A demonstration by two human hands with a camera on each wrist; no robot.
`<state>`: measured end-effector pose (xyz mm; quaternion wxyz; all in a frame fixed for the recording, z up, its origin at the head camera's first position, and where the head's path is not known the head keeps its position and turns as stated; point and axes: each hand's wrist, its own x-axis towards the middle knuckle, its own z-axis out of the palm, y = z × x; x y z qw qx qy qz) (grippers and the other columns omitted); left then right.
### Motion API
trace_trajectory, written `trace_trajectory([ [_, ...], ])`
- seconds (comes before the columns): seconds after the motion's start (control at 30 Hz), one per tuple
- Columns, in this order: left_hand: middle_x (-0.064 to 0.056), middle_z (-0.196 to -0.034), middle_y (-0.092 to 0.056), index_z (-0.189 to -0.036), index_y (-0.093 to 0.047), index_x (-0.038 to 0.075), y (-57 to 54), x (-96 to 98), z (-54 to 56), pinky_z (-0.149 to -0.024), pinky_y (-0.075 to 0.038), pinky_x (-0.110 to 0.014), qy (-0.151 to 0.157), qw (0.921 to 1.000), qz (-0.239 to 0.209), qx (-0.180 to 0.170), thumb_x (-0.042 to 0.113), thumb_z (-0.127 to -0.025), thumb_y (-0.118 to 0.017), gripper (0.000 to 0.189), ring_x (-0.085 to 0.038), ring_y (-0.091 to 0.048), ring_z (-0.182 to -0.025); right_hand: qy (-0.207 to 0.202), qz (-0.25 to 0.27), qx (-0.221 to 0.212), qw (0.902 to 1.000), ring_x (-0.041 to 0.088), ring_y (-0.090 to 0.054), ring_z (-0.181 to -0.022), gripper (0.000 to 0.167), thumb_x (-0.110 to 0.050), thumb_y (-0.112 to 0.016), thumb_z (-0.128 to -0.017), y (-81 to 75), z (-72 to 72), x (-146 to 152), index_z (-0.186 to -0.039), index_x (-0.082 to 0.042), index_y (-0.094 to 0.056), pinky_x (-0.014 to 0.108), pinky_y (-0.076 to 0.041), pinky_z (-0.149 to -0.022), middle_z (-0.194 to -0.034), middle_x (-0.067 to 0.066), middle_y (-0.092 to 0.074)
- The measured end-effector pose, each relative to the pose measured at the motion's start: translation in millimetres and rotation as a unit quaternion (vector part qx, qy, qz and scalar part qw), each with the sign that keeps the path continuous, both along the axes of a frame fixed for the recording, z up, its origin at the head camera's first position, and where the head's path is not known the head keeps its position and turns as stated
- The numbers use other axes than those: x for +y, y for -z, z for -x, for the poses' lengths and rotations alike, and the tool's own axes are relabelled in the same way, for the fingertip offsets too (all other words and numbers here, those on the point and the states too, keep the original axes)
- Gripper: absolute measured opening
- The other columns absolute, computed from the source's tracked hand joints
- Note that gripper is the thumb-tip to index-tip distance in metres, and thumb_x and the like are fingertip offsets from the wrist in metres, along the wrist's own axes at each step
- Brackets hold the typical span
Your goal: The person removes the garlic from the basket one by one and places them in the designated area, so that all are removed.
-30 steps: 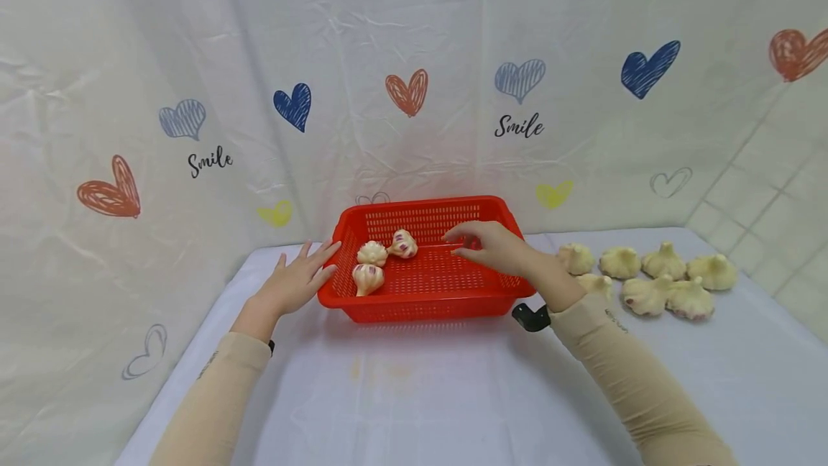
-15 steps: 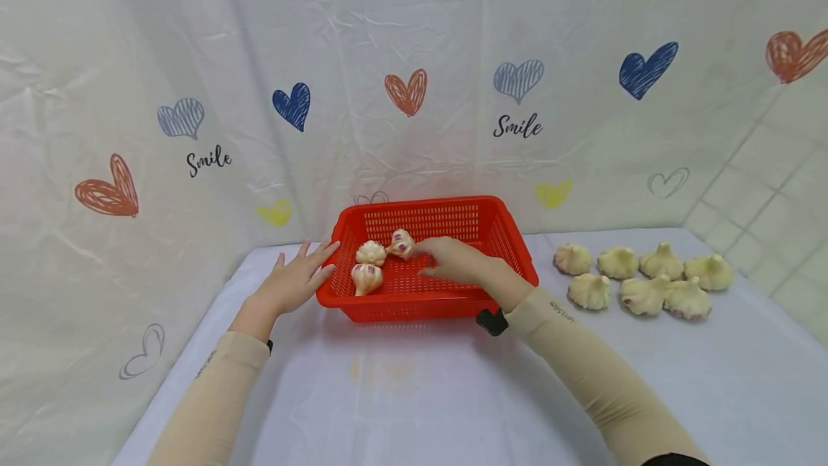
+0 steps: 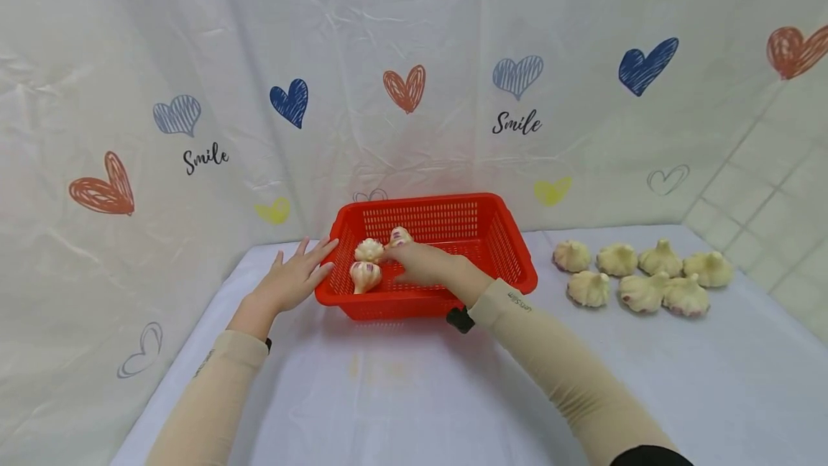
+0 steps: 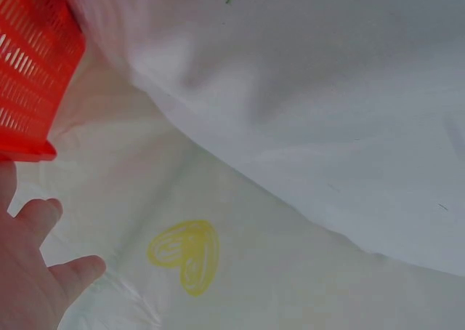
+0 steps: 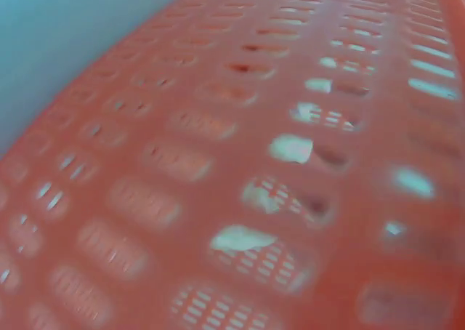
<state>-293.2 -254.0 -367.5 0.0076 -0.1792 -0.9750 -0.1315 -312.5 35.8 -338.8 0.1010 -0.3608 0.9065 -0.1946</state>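
Observation:
A red slotted plastic basket (image 3: 427, 305) stands at the table's back with three garlic bulbs in its left part. One is a pale bulb (image 3: 369, 250), below it lies a purple-streaked bulb (image 3: 366, 276), and behind my fingers is another streaked bulb (image 3: 400, 235). My right hand (image 3: 427, 265) reaches over the front rim into the basket, fingers bent loosely and pointing left beside the bulbs; no bulb shows in its grasp. Through the right wrist view, only the basket's slotted wall (image 5: 232, 155) is seen close up. My left hand (image 3: 290, 280), fingers spread, touches the basket's left rim.
To the right of the basket, several garlic bulbs (image 3: 640, 293) lie in two rows on the white table cloth (image 3: 388, 394). A white curtain (image 3: 453, 20) printed with hearts hangs right behind the basket.
My right hand has moved left inside the basket, from its right side to the bulbs. The left hand has stayed at the rim. The bulbs in the basket look unmoved.

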Motion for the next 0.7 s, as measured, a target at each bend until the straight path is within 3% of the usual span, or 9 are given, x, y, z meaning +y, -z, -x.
trace_trajectory([
  [0.27,-0.011,-0.169,-0.023,-0.164,-0.026,0.02,-1.2,0.3,-1.3,-0.112,0.001,-0.078,-0.002,1.0,-0.004,-0.002,0.046,-0.11,-0.039,0.062,-0.048,-0.008,-0.153,-0.025,0.021,-0.026,0.9991,0.027,-0.053,-0.131,0.052,-0.009,-0.071,-0.097,1.5,5.9,-18,-0.147,-0.009,-0.055,0.038,-0.045,-0.11,-0.143,0.008,-0.059],
  [0.47,-0.011,-0.169,-0.023,-0.164,-0.027,0.02,-2.9,0.6,-2.6,-0.112,0.001,-0.078,-0.001,1.0,-0.005,-0.001,0.044,-0.11,-0.04,0.061,-0.048,-0.008,-0.153,-0.018,0.017,-0.077,0.9968,0.023,-0.051,-0.126,0.064,-0.011,-0.07,-0.098,6.1,4.2,-31,-0.156,-0.017,-0.044,0.036,-0.047,-0.106,-0.149,0.006,-0.052],
  [0.7,-0.01,-0.169,-0.023,-0.164,-0.027,0.02,-1.4,-0.3,-1.4,-0.111,0.0,-0.079,0.003,1.0,-0.005,0.002,0.045,-0.11,-0.04,0.062,-0.048,-0.009,-0.153,-0.029,0.002,-0.08,0.9964,0.023,-0.044,-0.14,0.063,-0.015,-0.069,-0.099,11.5,6.1,-43,-0.157,-0.019,-0.045,0.044,-0.04,-0.114,-0.156,0.005,-0.047],
])
